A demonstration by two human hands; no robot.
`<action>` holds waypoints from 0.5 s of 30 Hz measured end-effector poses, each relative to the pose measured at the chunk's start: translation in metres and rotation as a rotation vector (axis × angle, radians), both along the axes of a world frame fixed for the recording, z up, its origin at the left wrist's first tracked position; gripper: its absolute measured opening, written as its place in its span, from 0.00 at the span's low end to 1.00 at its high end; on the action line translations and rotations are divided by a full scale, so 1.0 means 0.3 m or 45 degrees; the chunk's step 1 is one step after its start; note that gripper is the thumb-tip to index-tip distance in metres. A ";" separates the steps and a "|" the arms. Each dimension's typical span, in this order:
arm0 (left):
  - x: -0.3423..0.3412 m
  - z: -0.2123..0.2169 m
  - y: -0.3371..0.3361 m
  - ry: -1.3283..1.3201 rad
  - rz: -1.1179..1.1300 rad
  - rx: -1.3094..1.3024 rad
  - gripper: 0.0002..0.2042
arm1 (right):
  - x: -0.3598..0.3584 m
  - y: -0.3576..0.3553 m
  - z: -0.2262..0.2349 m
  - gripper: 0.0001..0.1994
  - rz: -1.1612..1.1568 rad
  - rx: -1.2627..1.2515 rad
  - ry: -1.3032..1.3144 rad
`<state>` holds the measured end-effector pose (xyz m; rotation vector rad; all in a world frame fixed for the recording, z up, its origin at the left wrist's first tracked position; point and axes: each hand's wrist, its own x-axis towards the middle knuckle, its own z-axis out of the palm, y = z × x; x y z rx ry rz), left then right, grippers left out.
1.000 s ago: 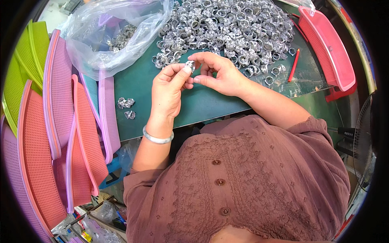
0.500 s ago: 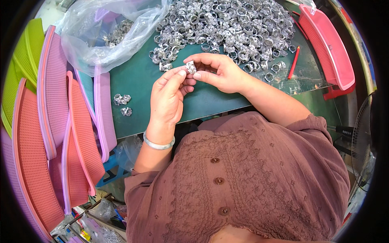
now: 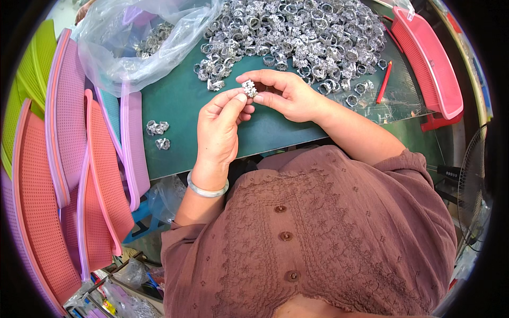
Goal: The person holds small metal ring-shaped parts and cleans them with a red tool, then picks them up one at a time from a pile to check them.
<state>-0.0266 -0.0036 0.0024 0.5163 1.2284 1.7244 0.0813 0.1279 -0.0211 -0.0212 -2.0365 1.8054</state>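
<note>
Above the green tabletop [image 3: 207, 138] I hold one silvery ring [image 3: 249, 88] with a cluster of sparkling stones on its head. My left hand [image 3: 219, 122] pinches it from below between thumb and forefinger, its other fingers curled in. From the other side, the thumb and forefinger of my right hand [image 3: 290, 96] also close on the ring. The band is mostly hidden by my fingers. Just beyond my hands lies a big heap of similar silvery rings [image 3: 297, 37]. Off to the left, a few rings [image 3: 157, 127] lie apart from the heap.
A clear plastic bag [image 3: 114, 66] holding more rings sits at the far left. Purple, green and coral baskets [image 3: 47, 201] lean along the left side. A red pencil [image 3: 384, 82] lies right of the heap, near a pink basket [image 3: 432, 66]. A fan [image 3: 472, 180] stands at the right.
The ring has turned slightly between my fingers, so more of its stone-covered face shows. Both hands stay in nearly the same place; the view has shifted a little.
</note>
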 end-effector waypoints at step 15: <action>0.003 -0.004 -0.001 0.085 0.014 -0.016 0.07 | 0.004 -0.003 0.016 0.18 -0.061 0.145 -0.007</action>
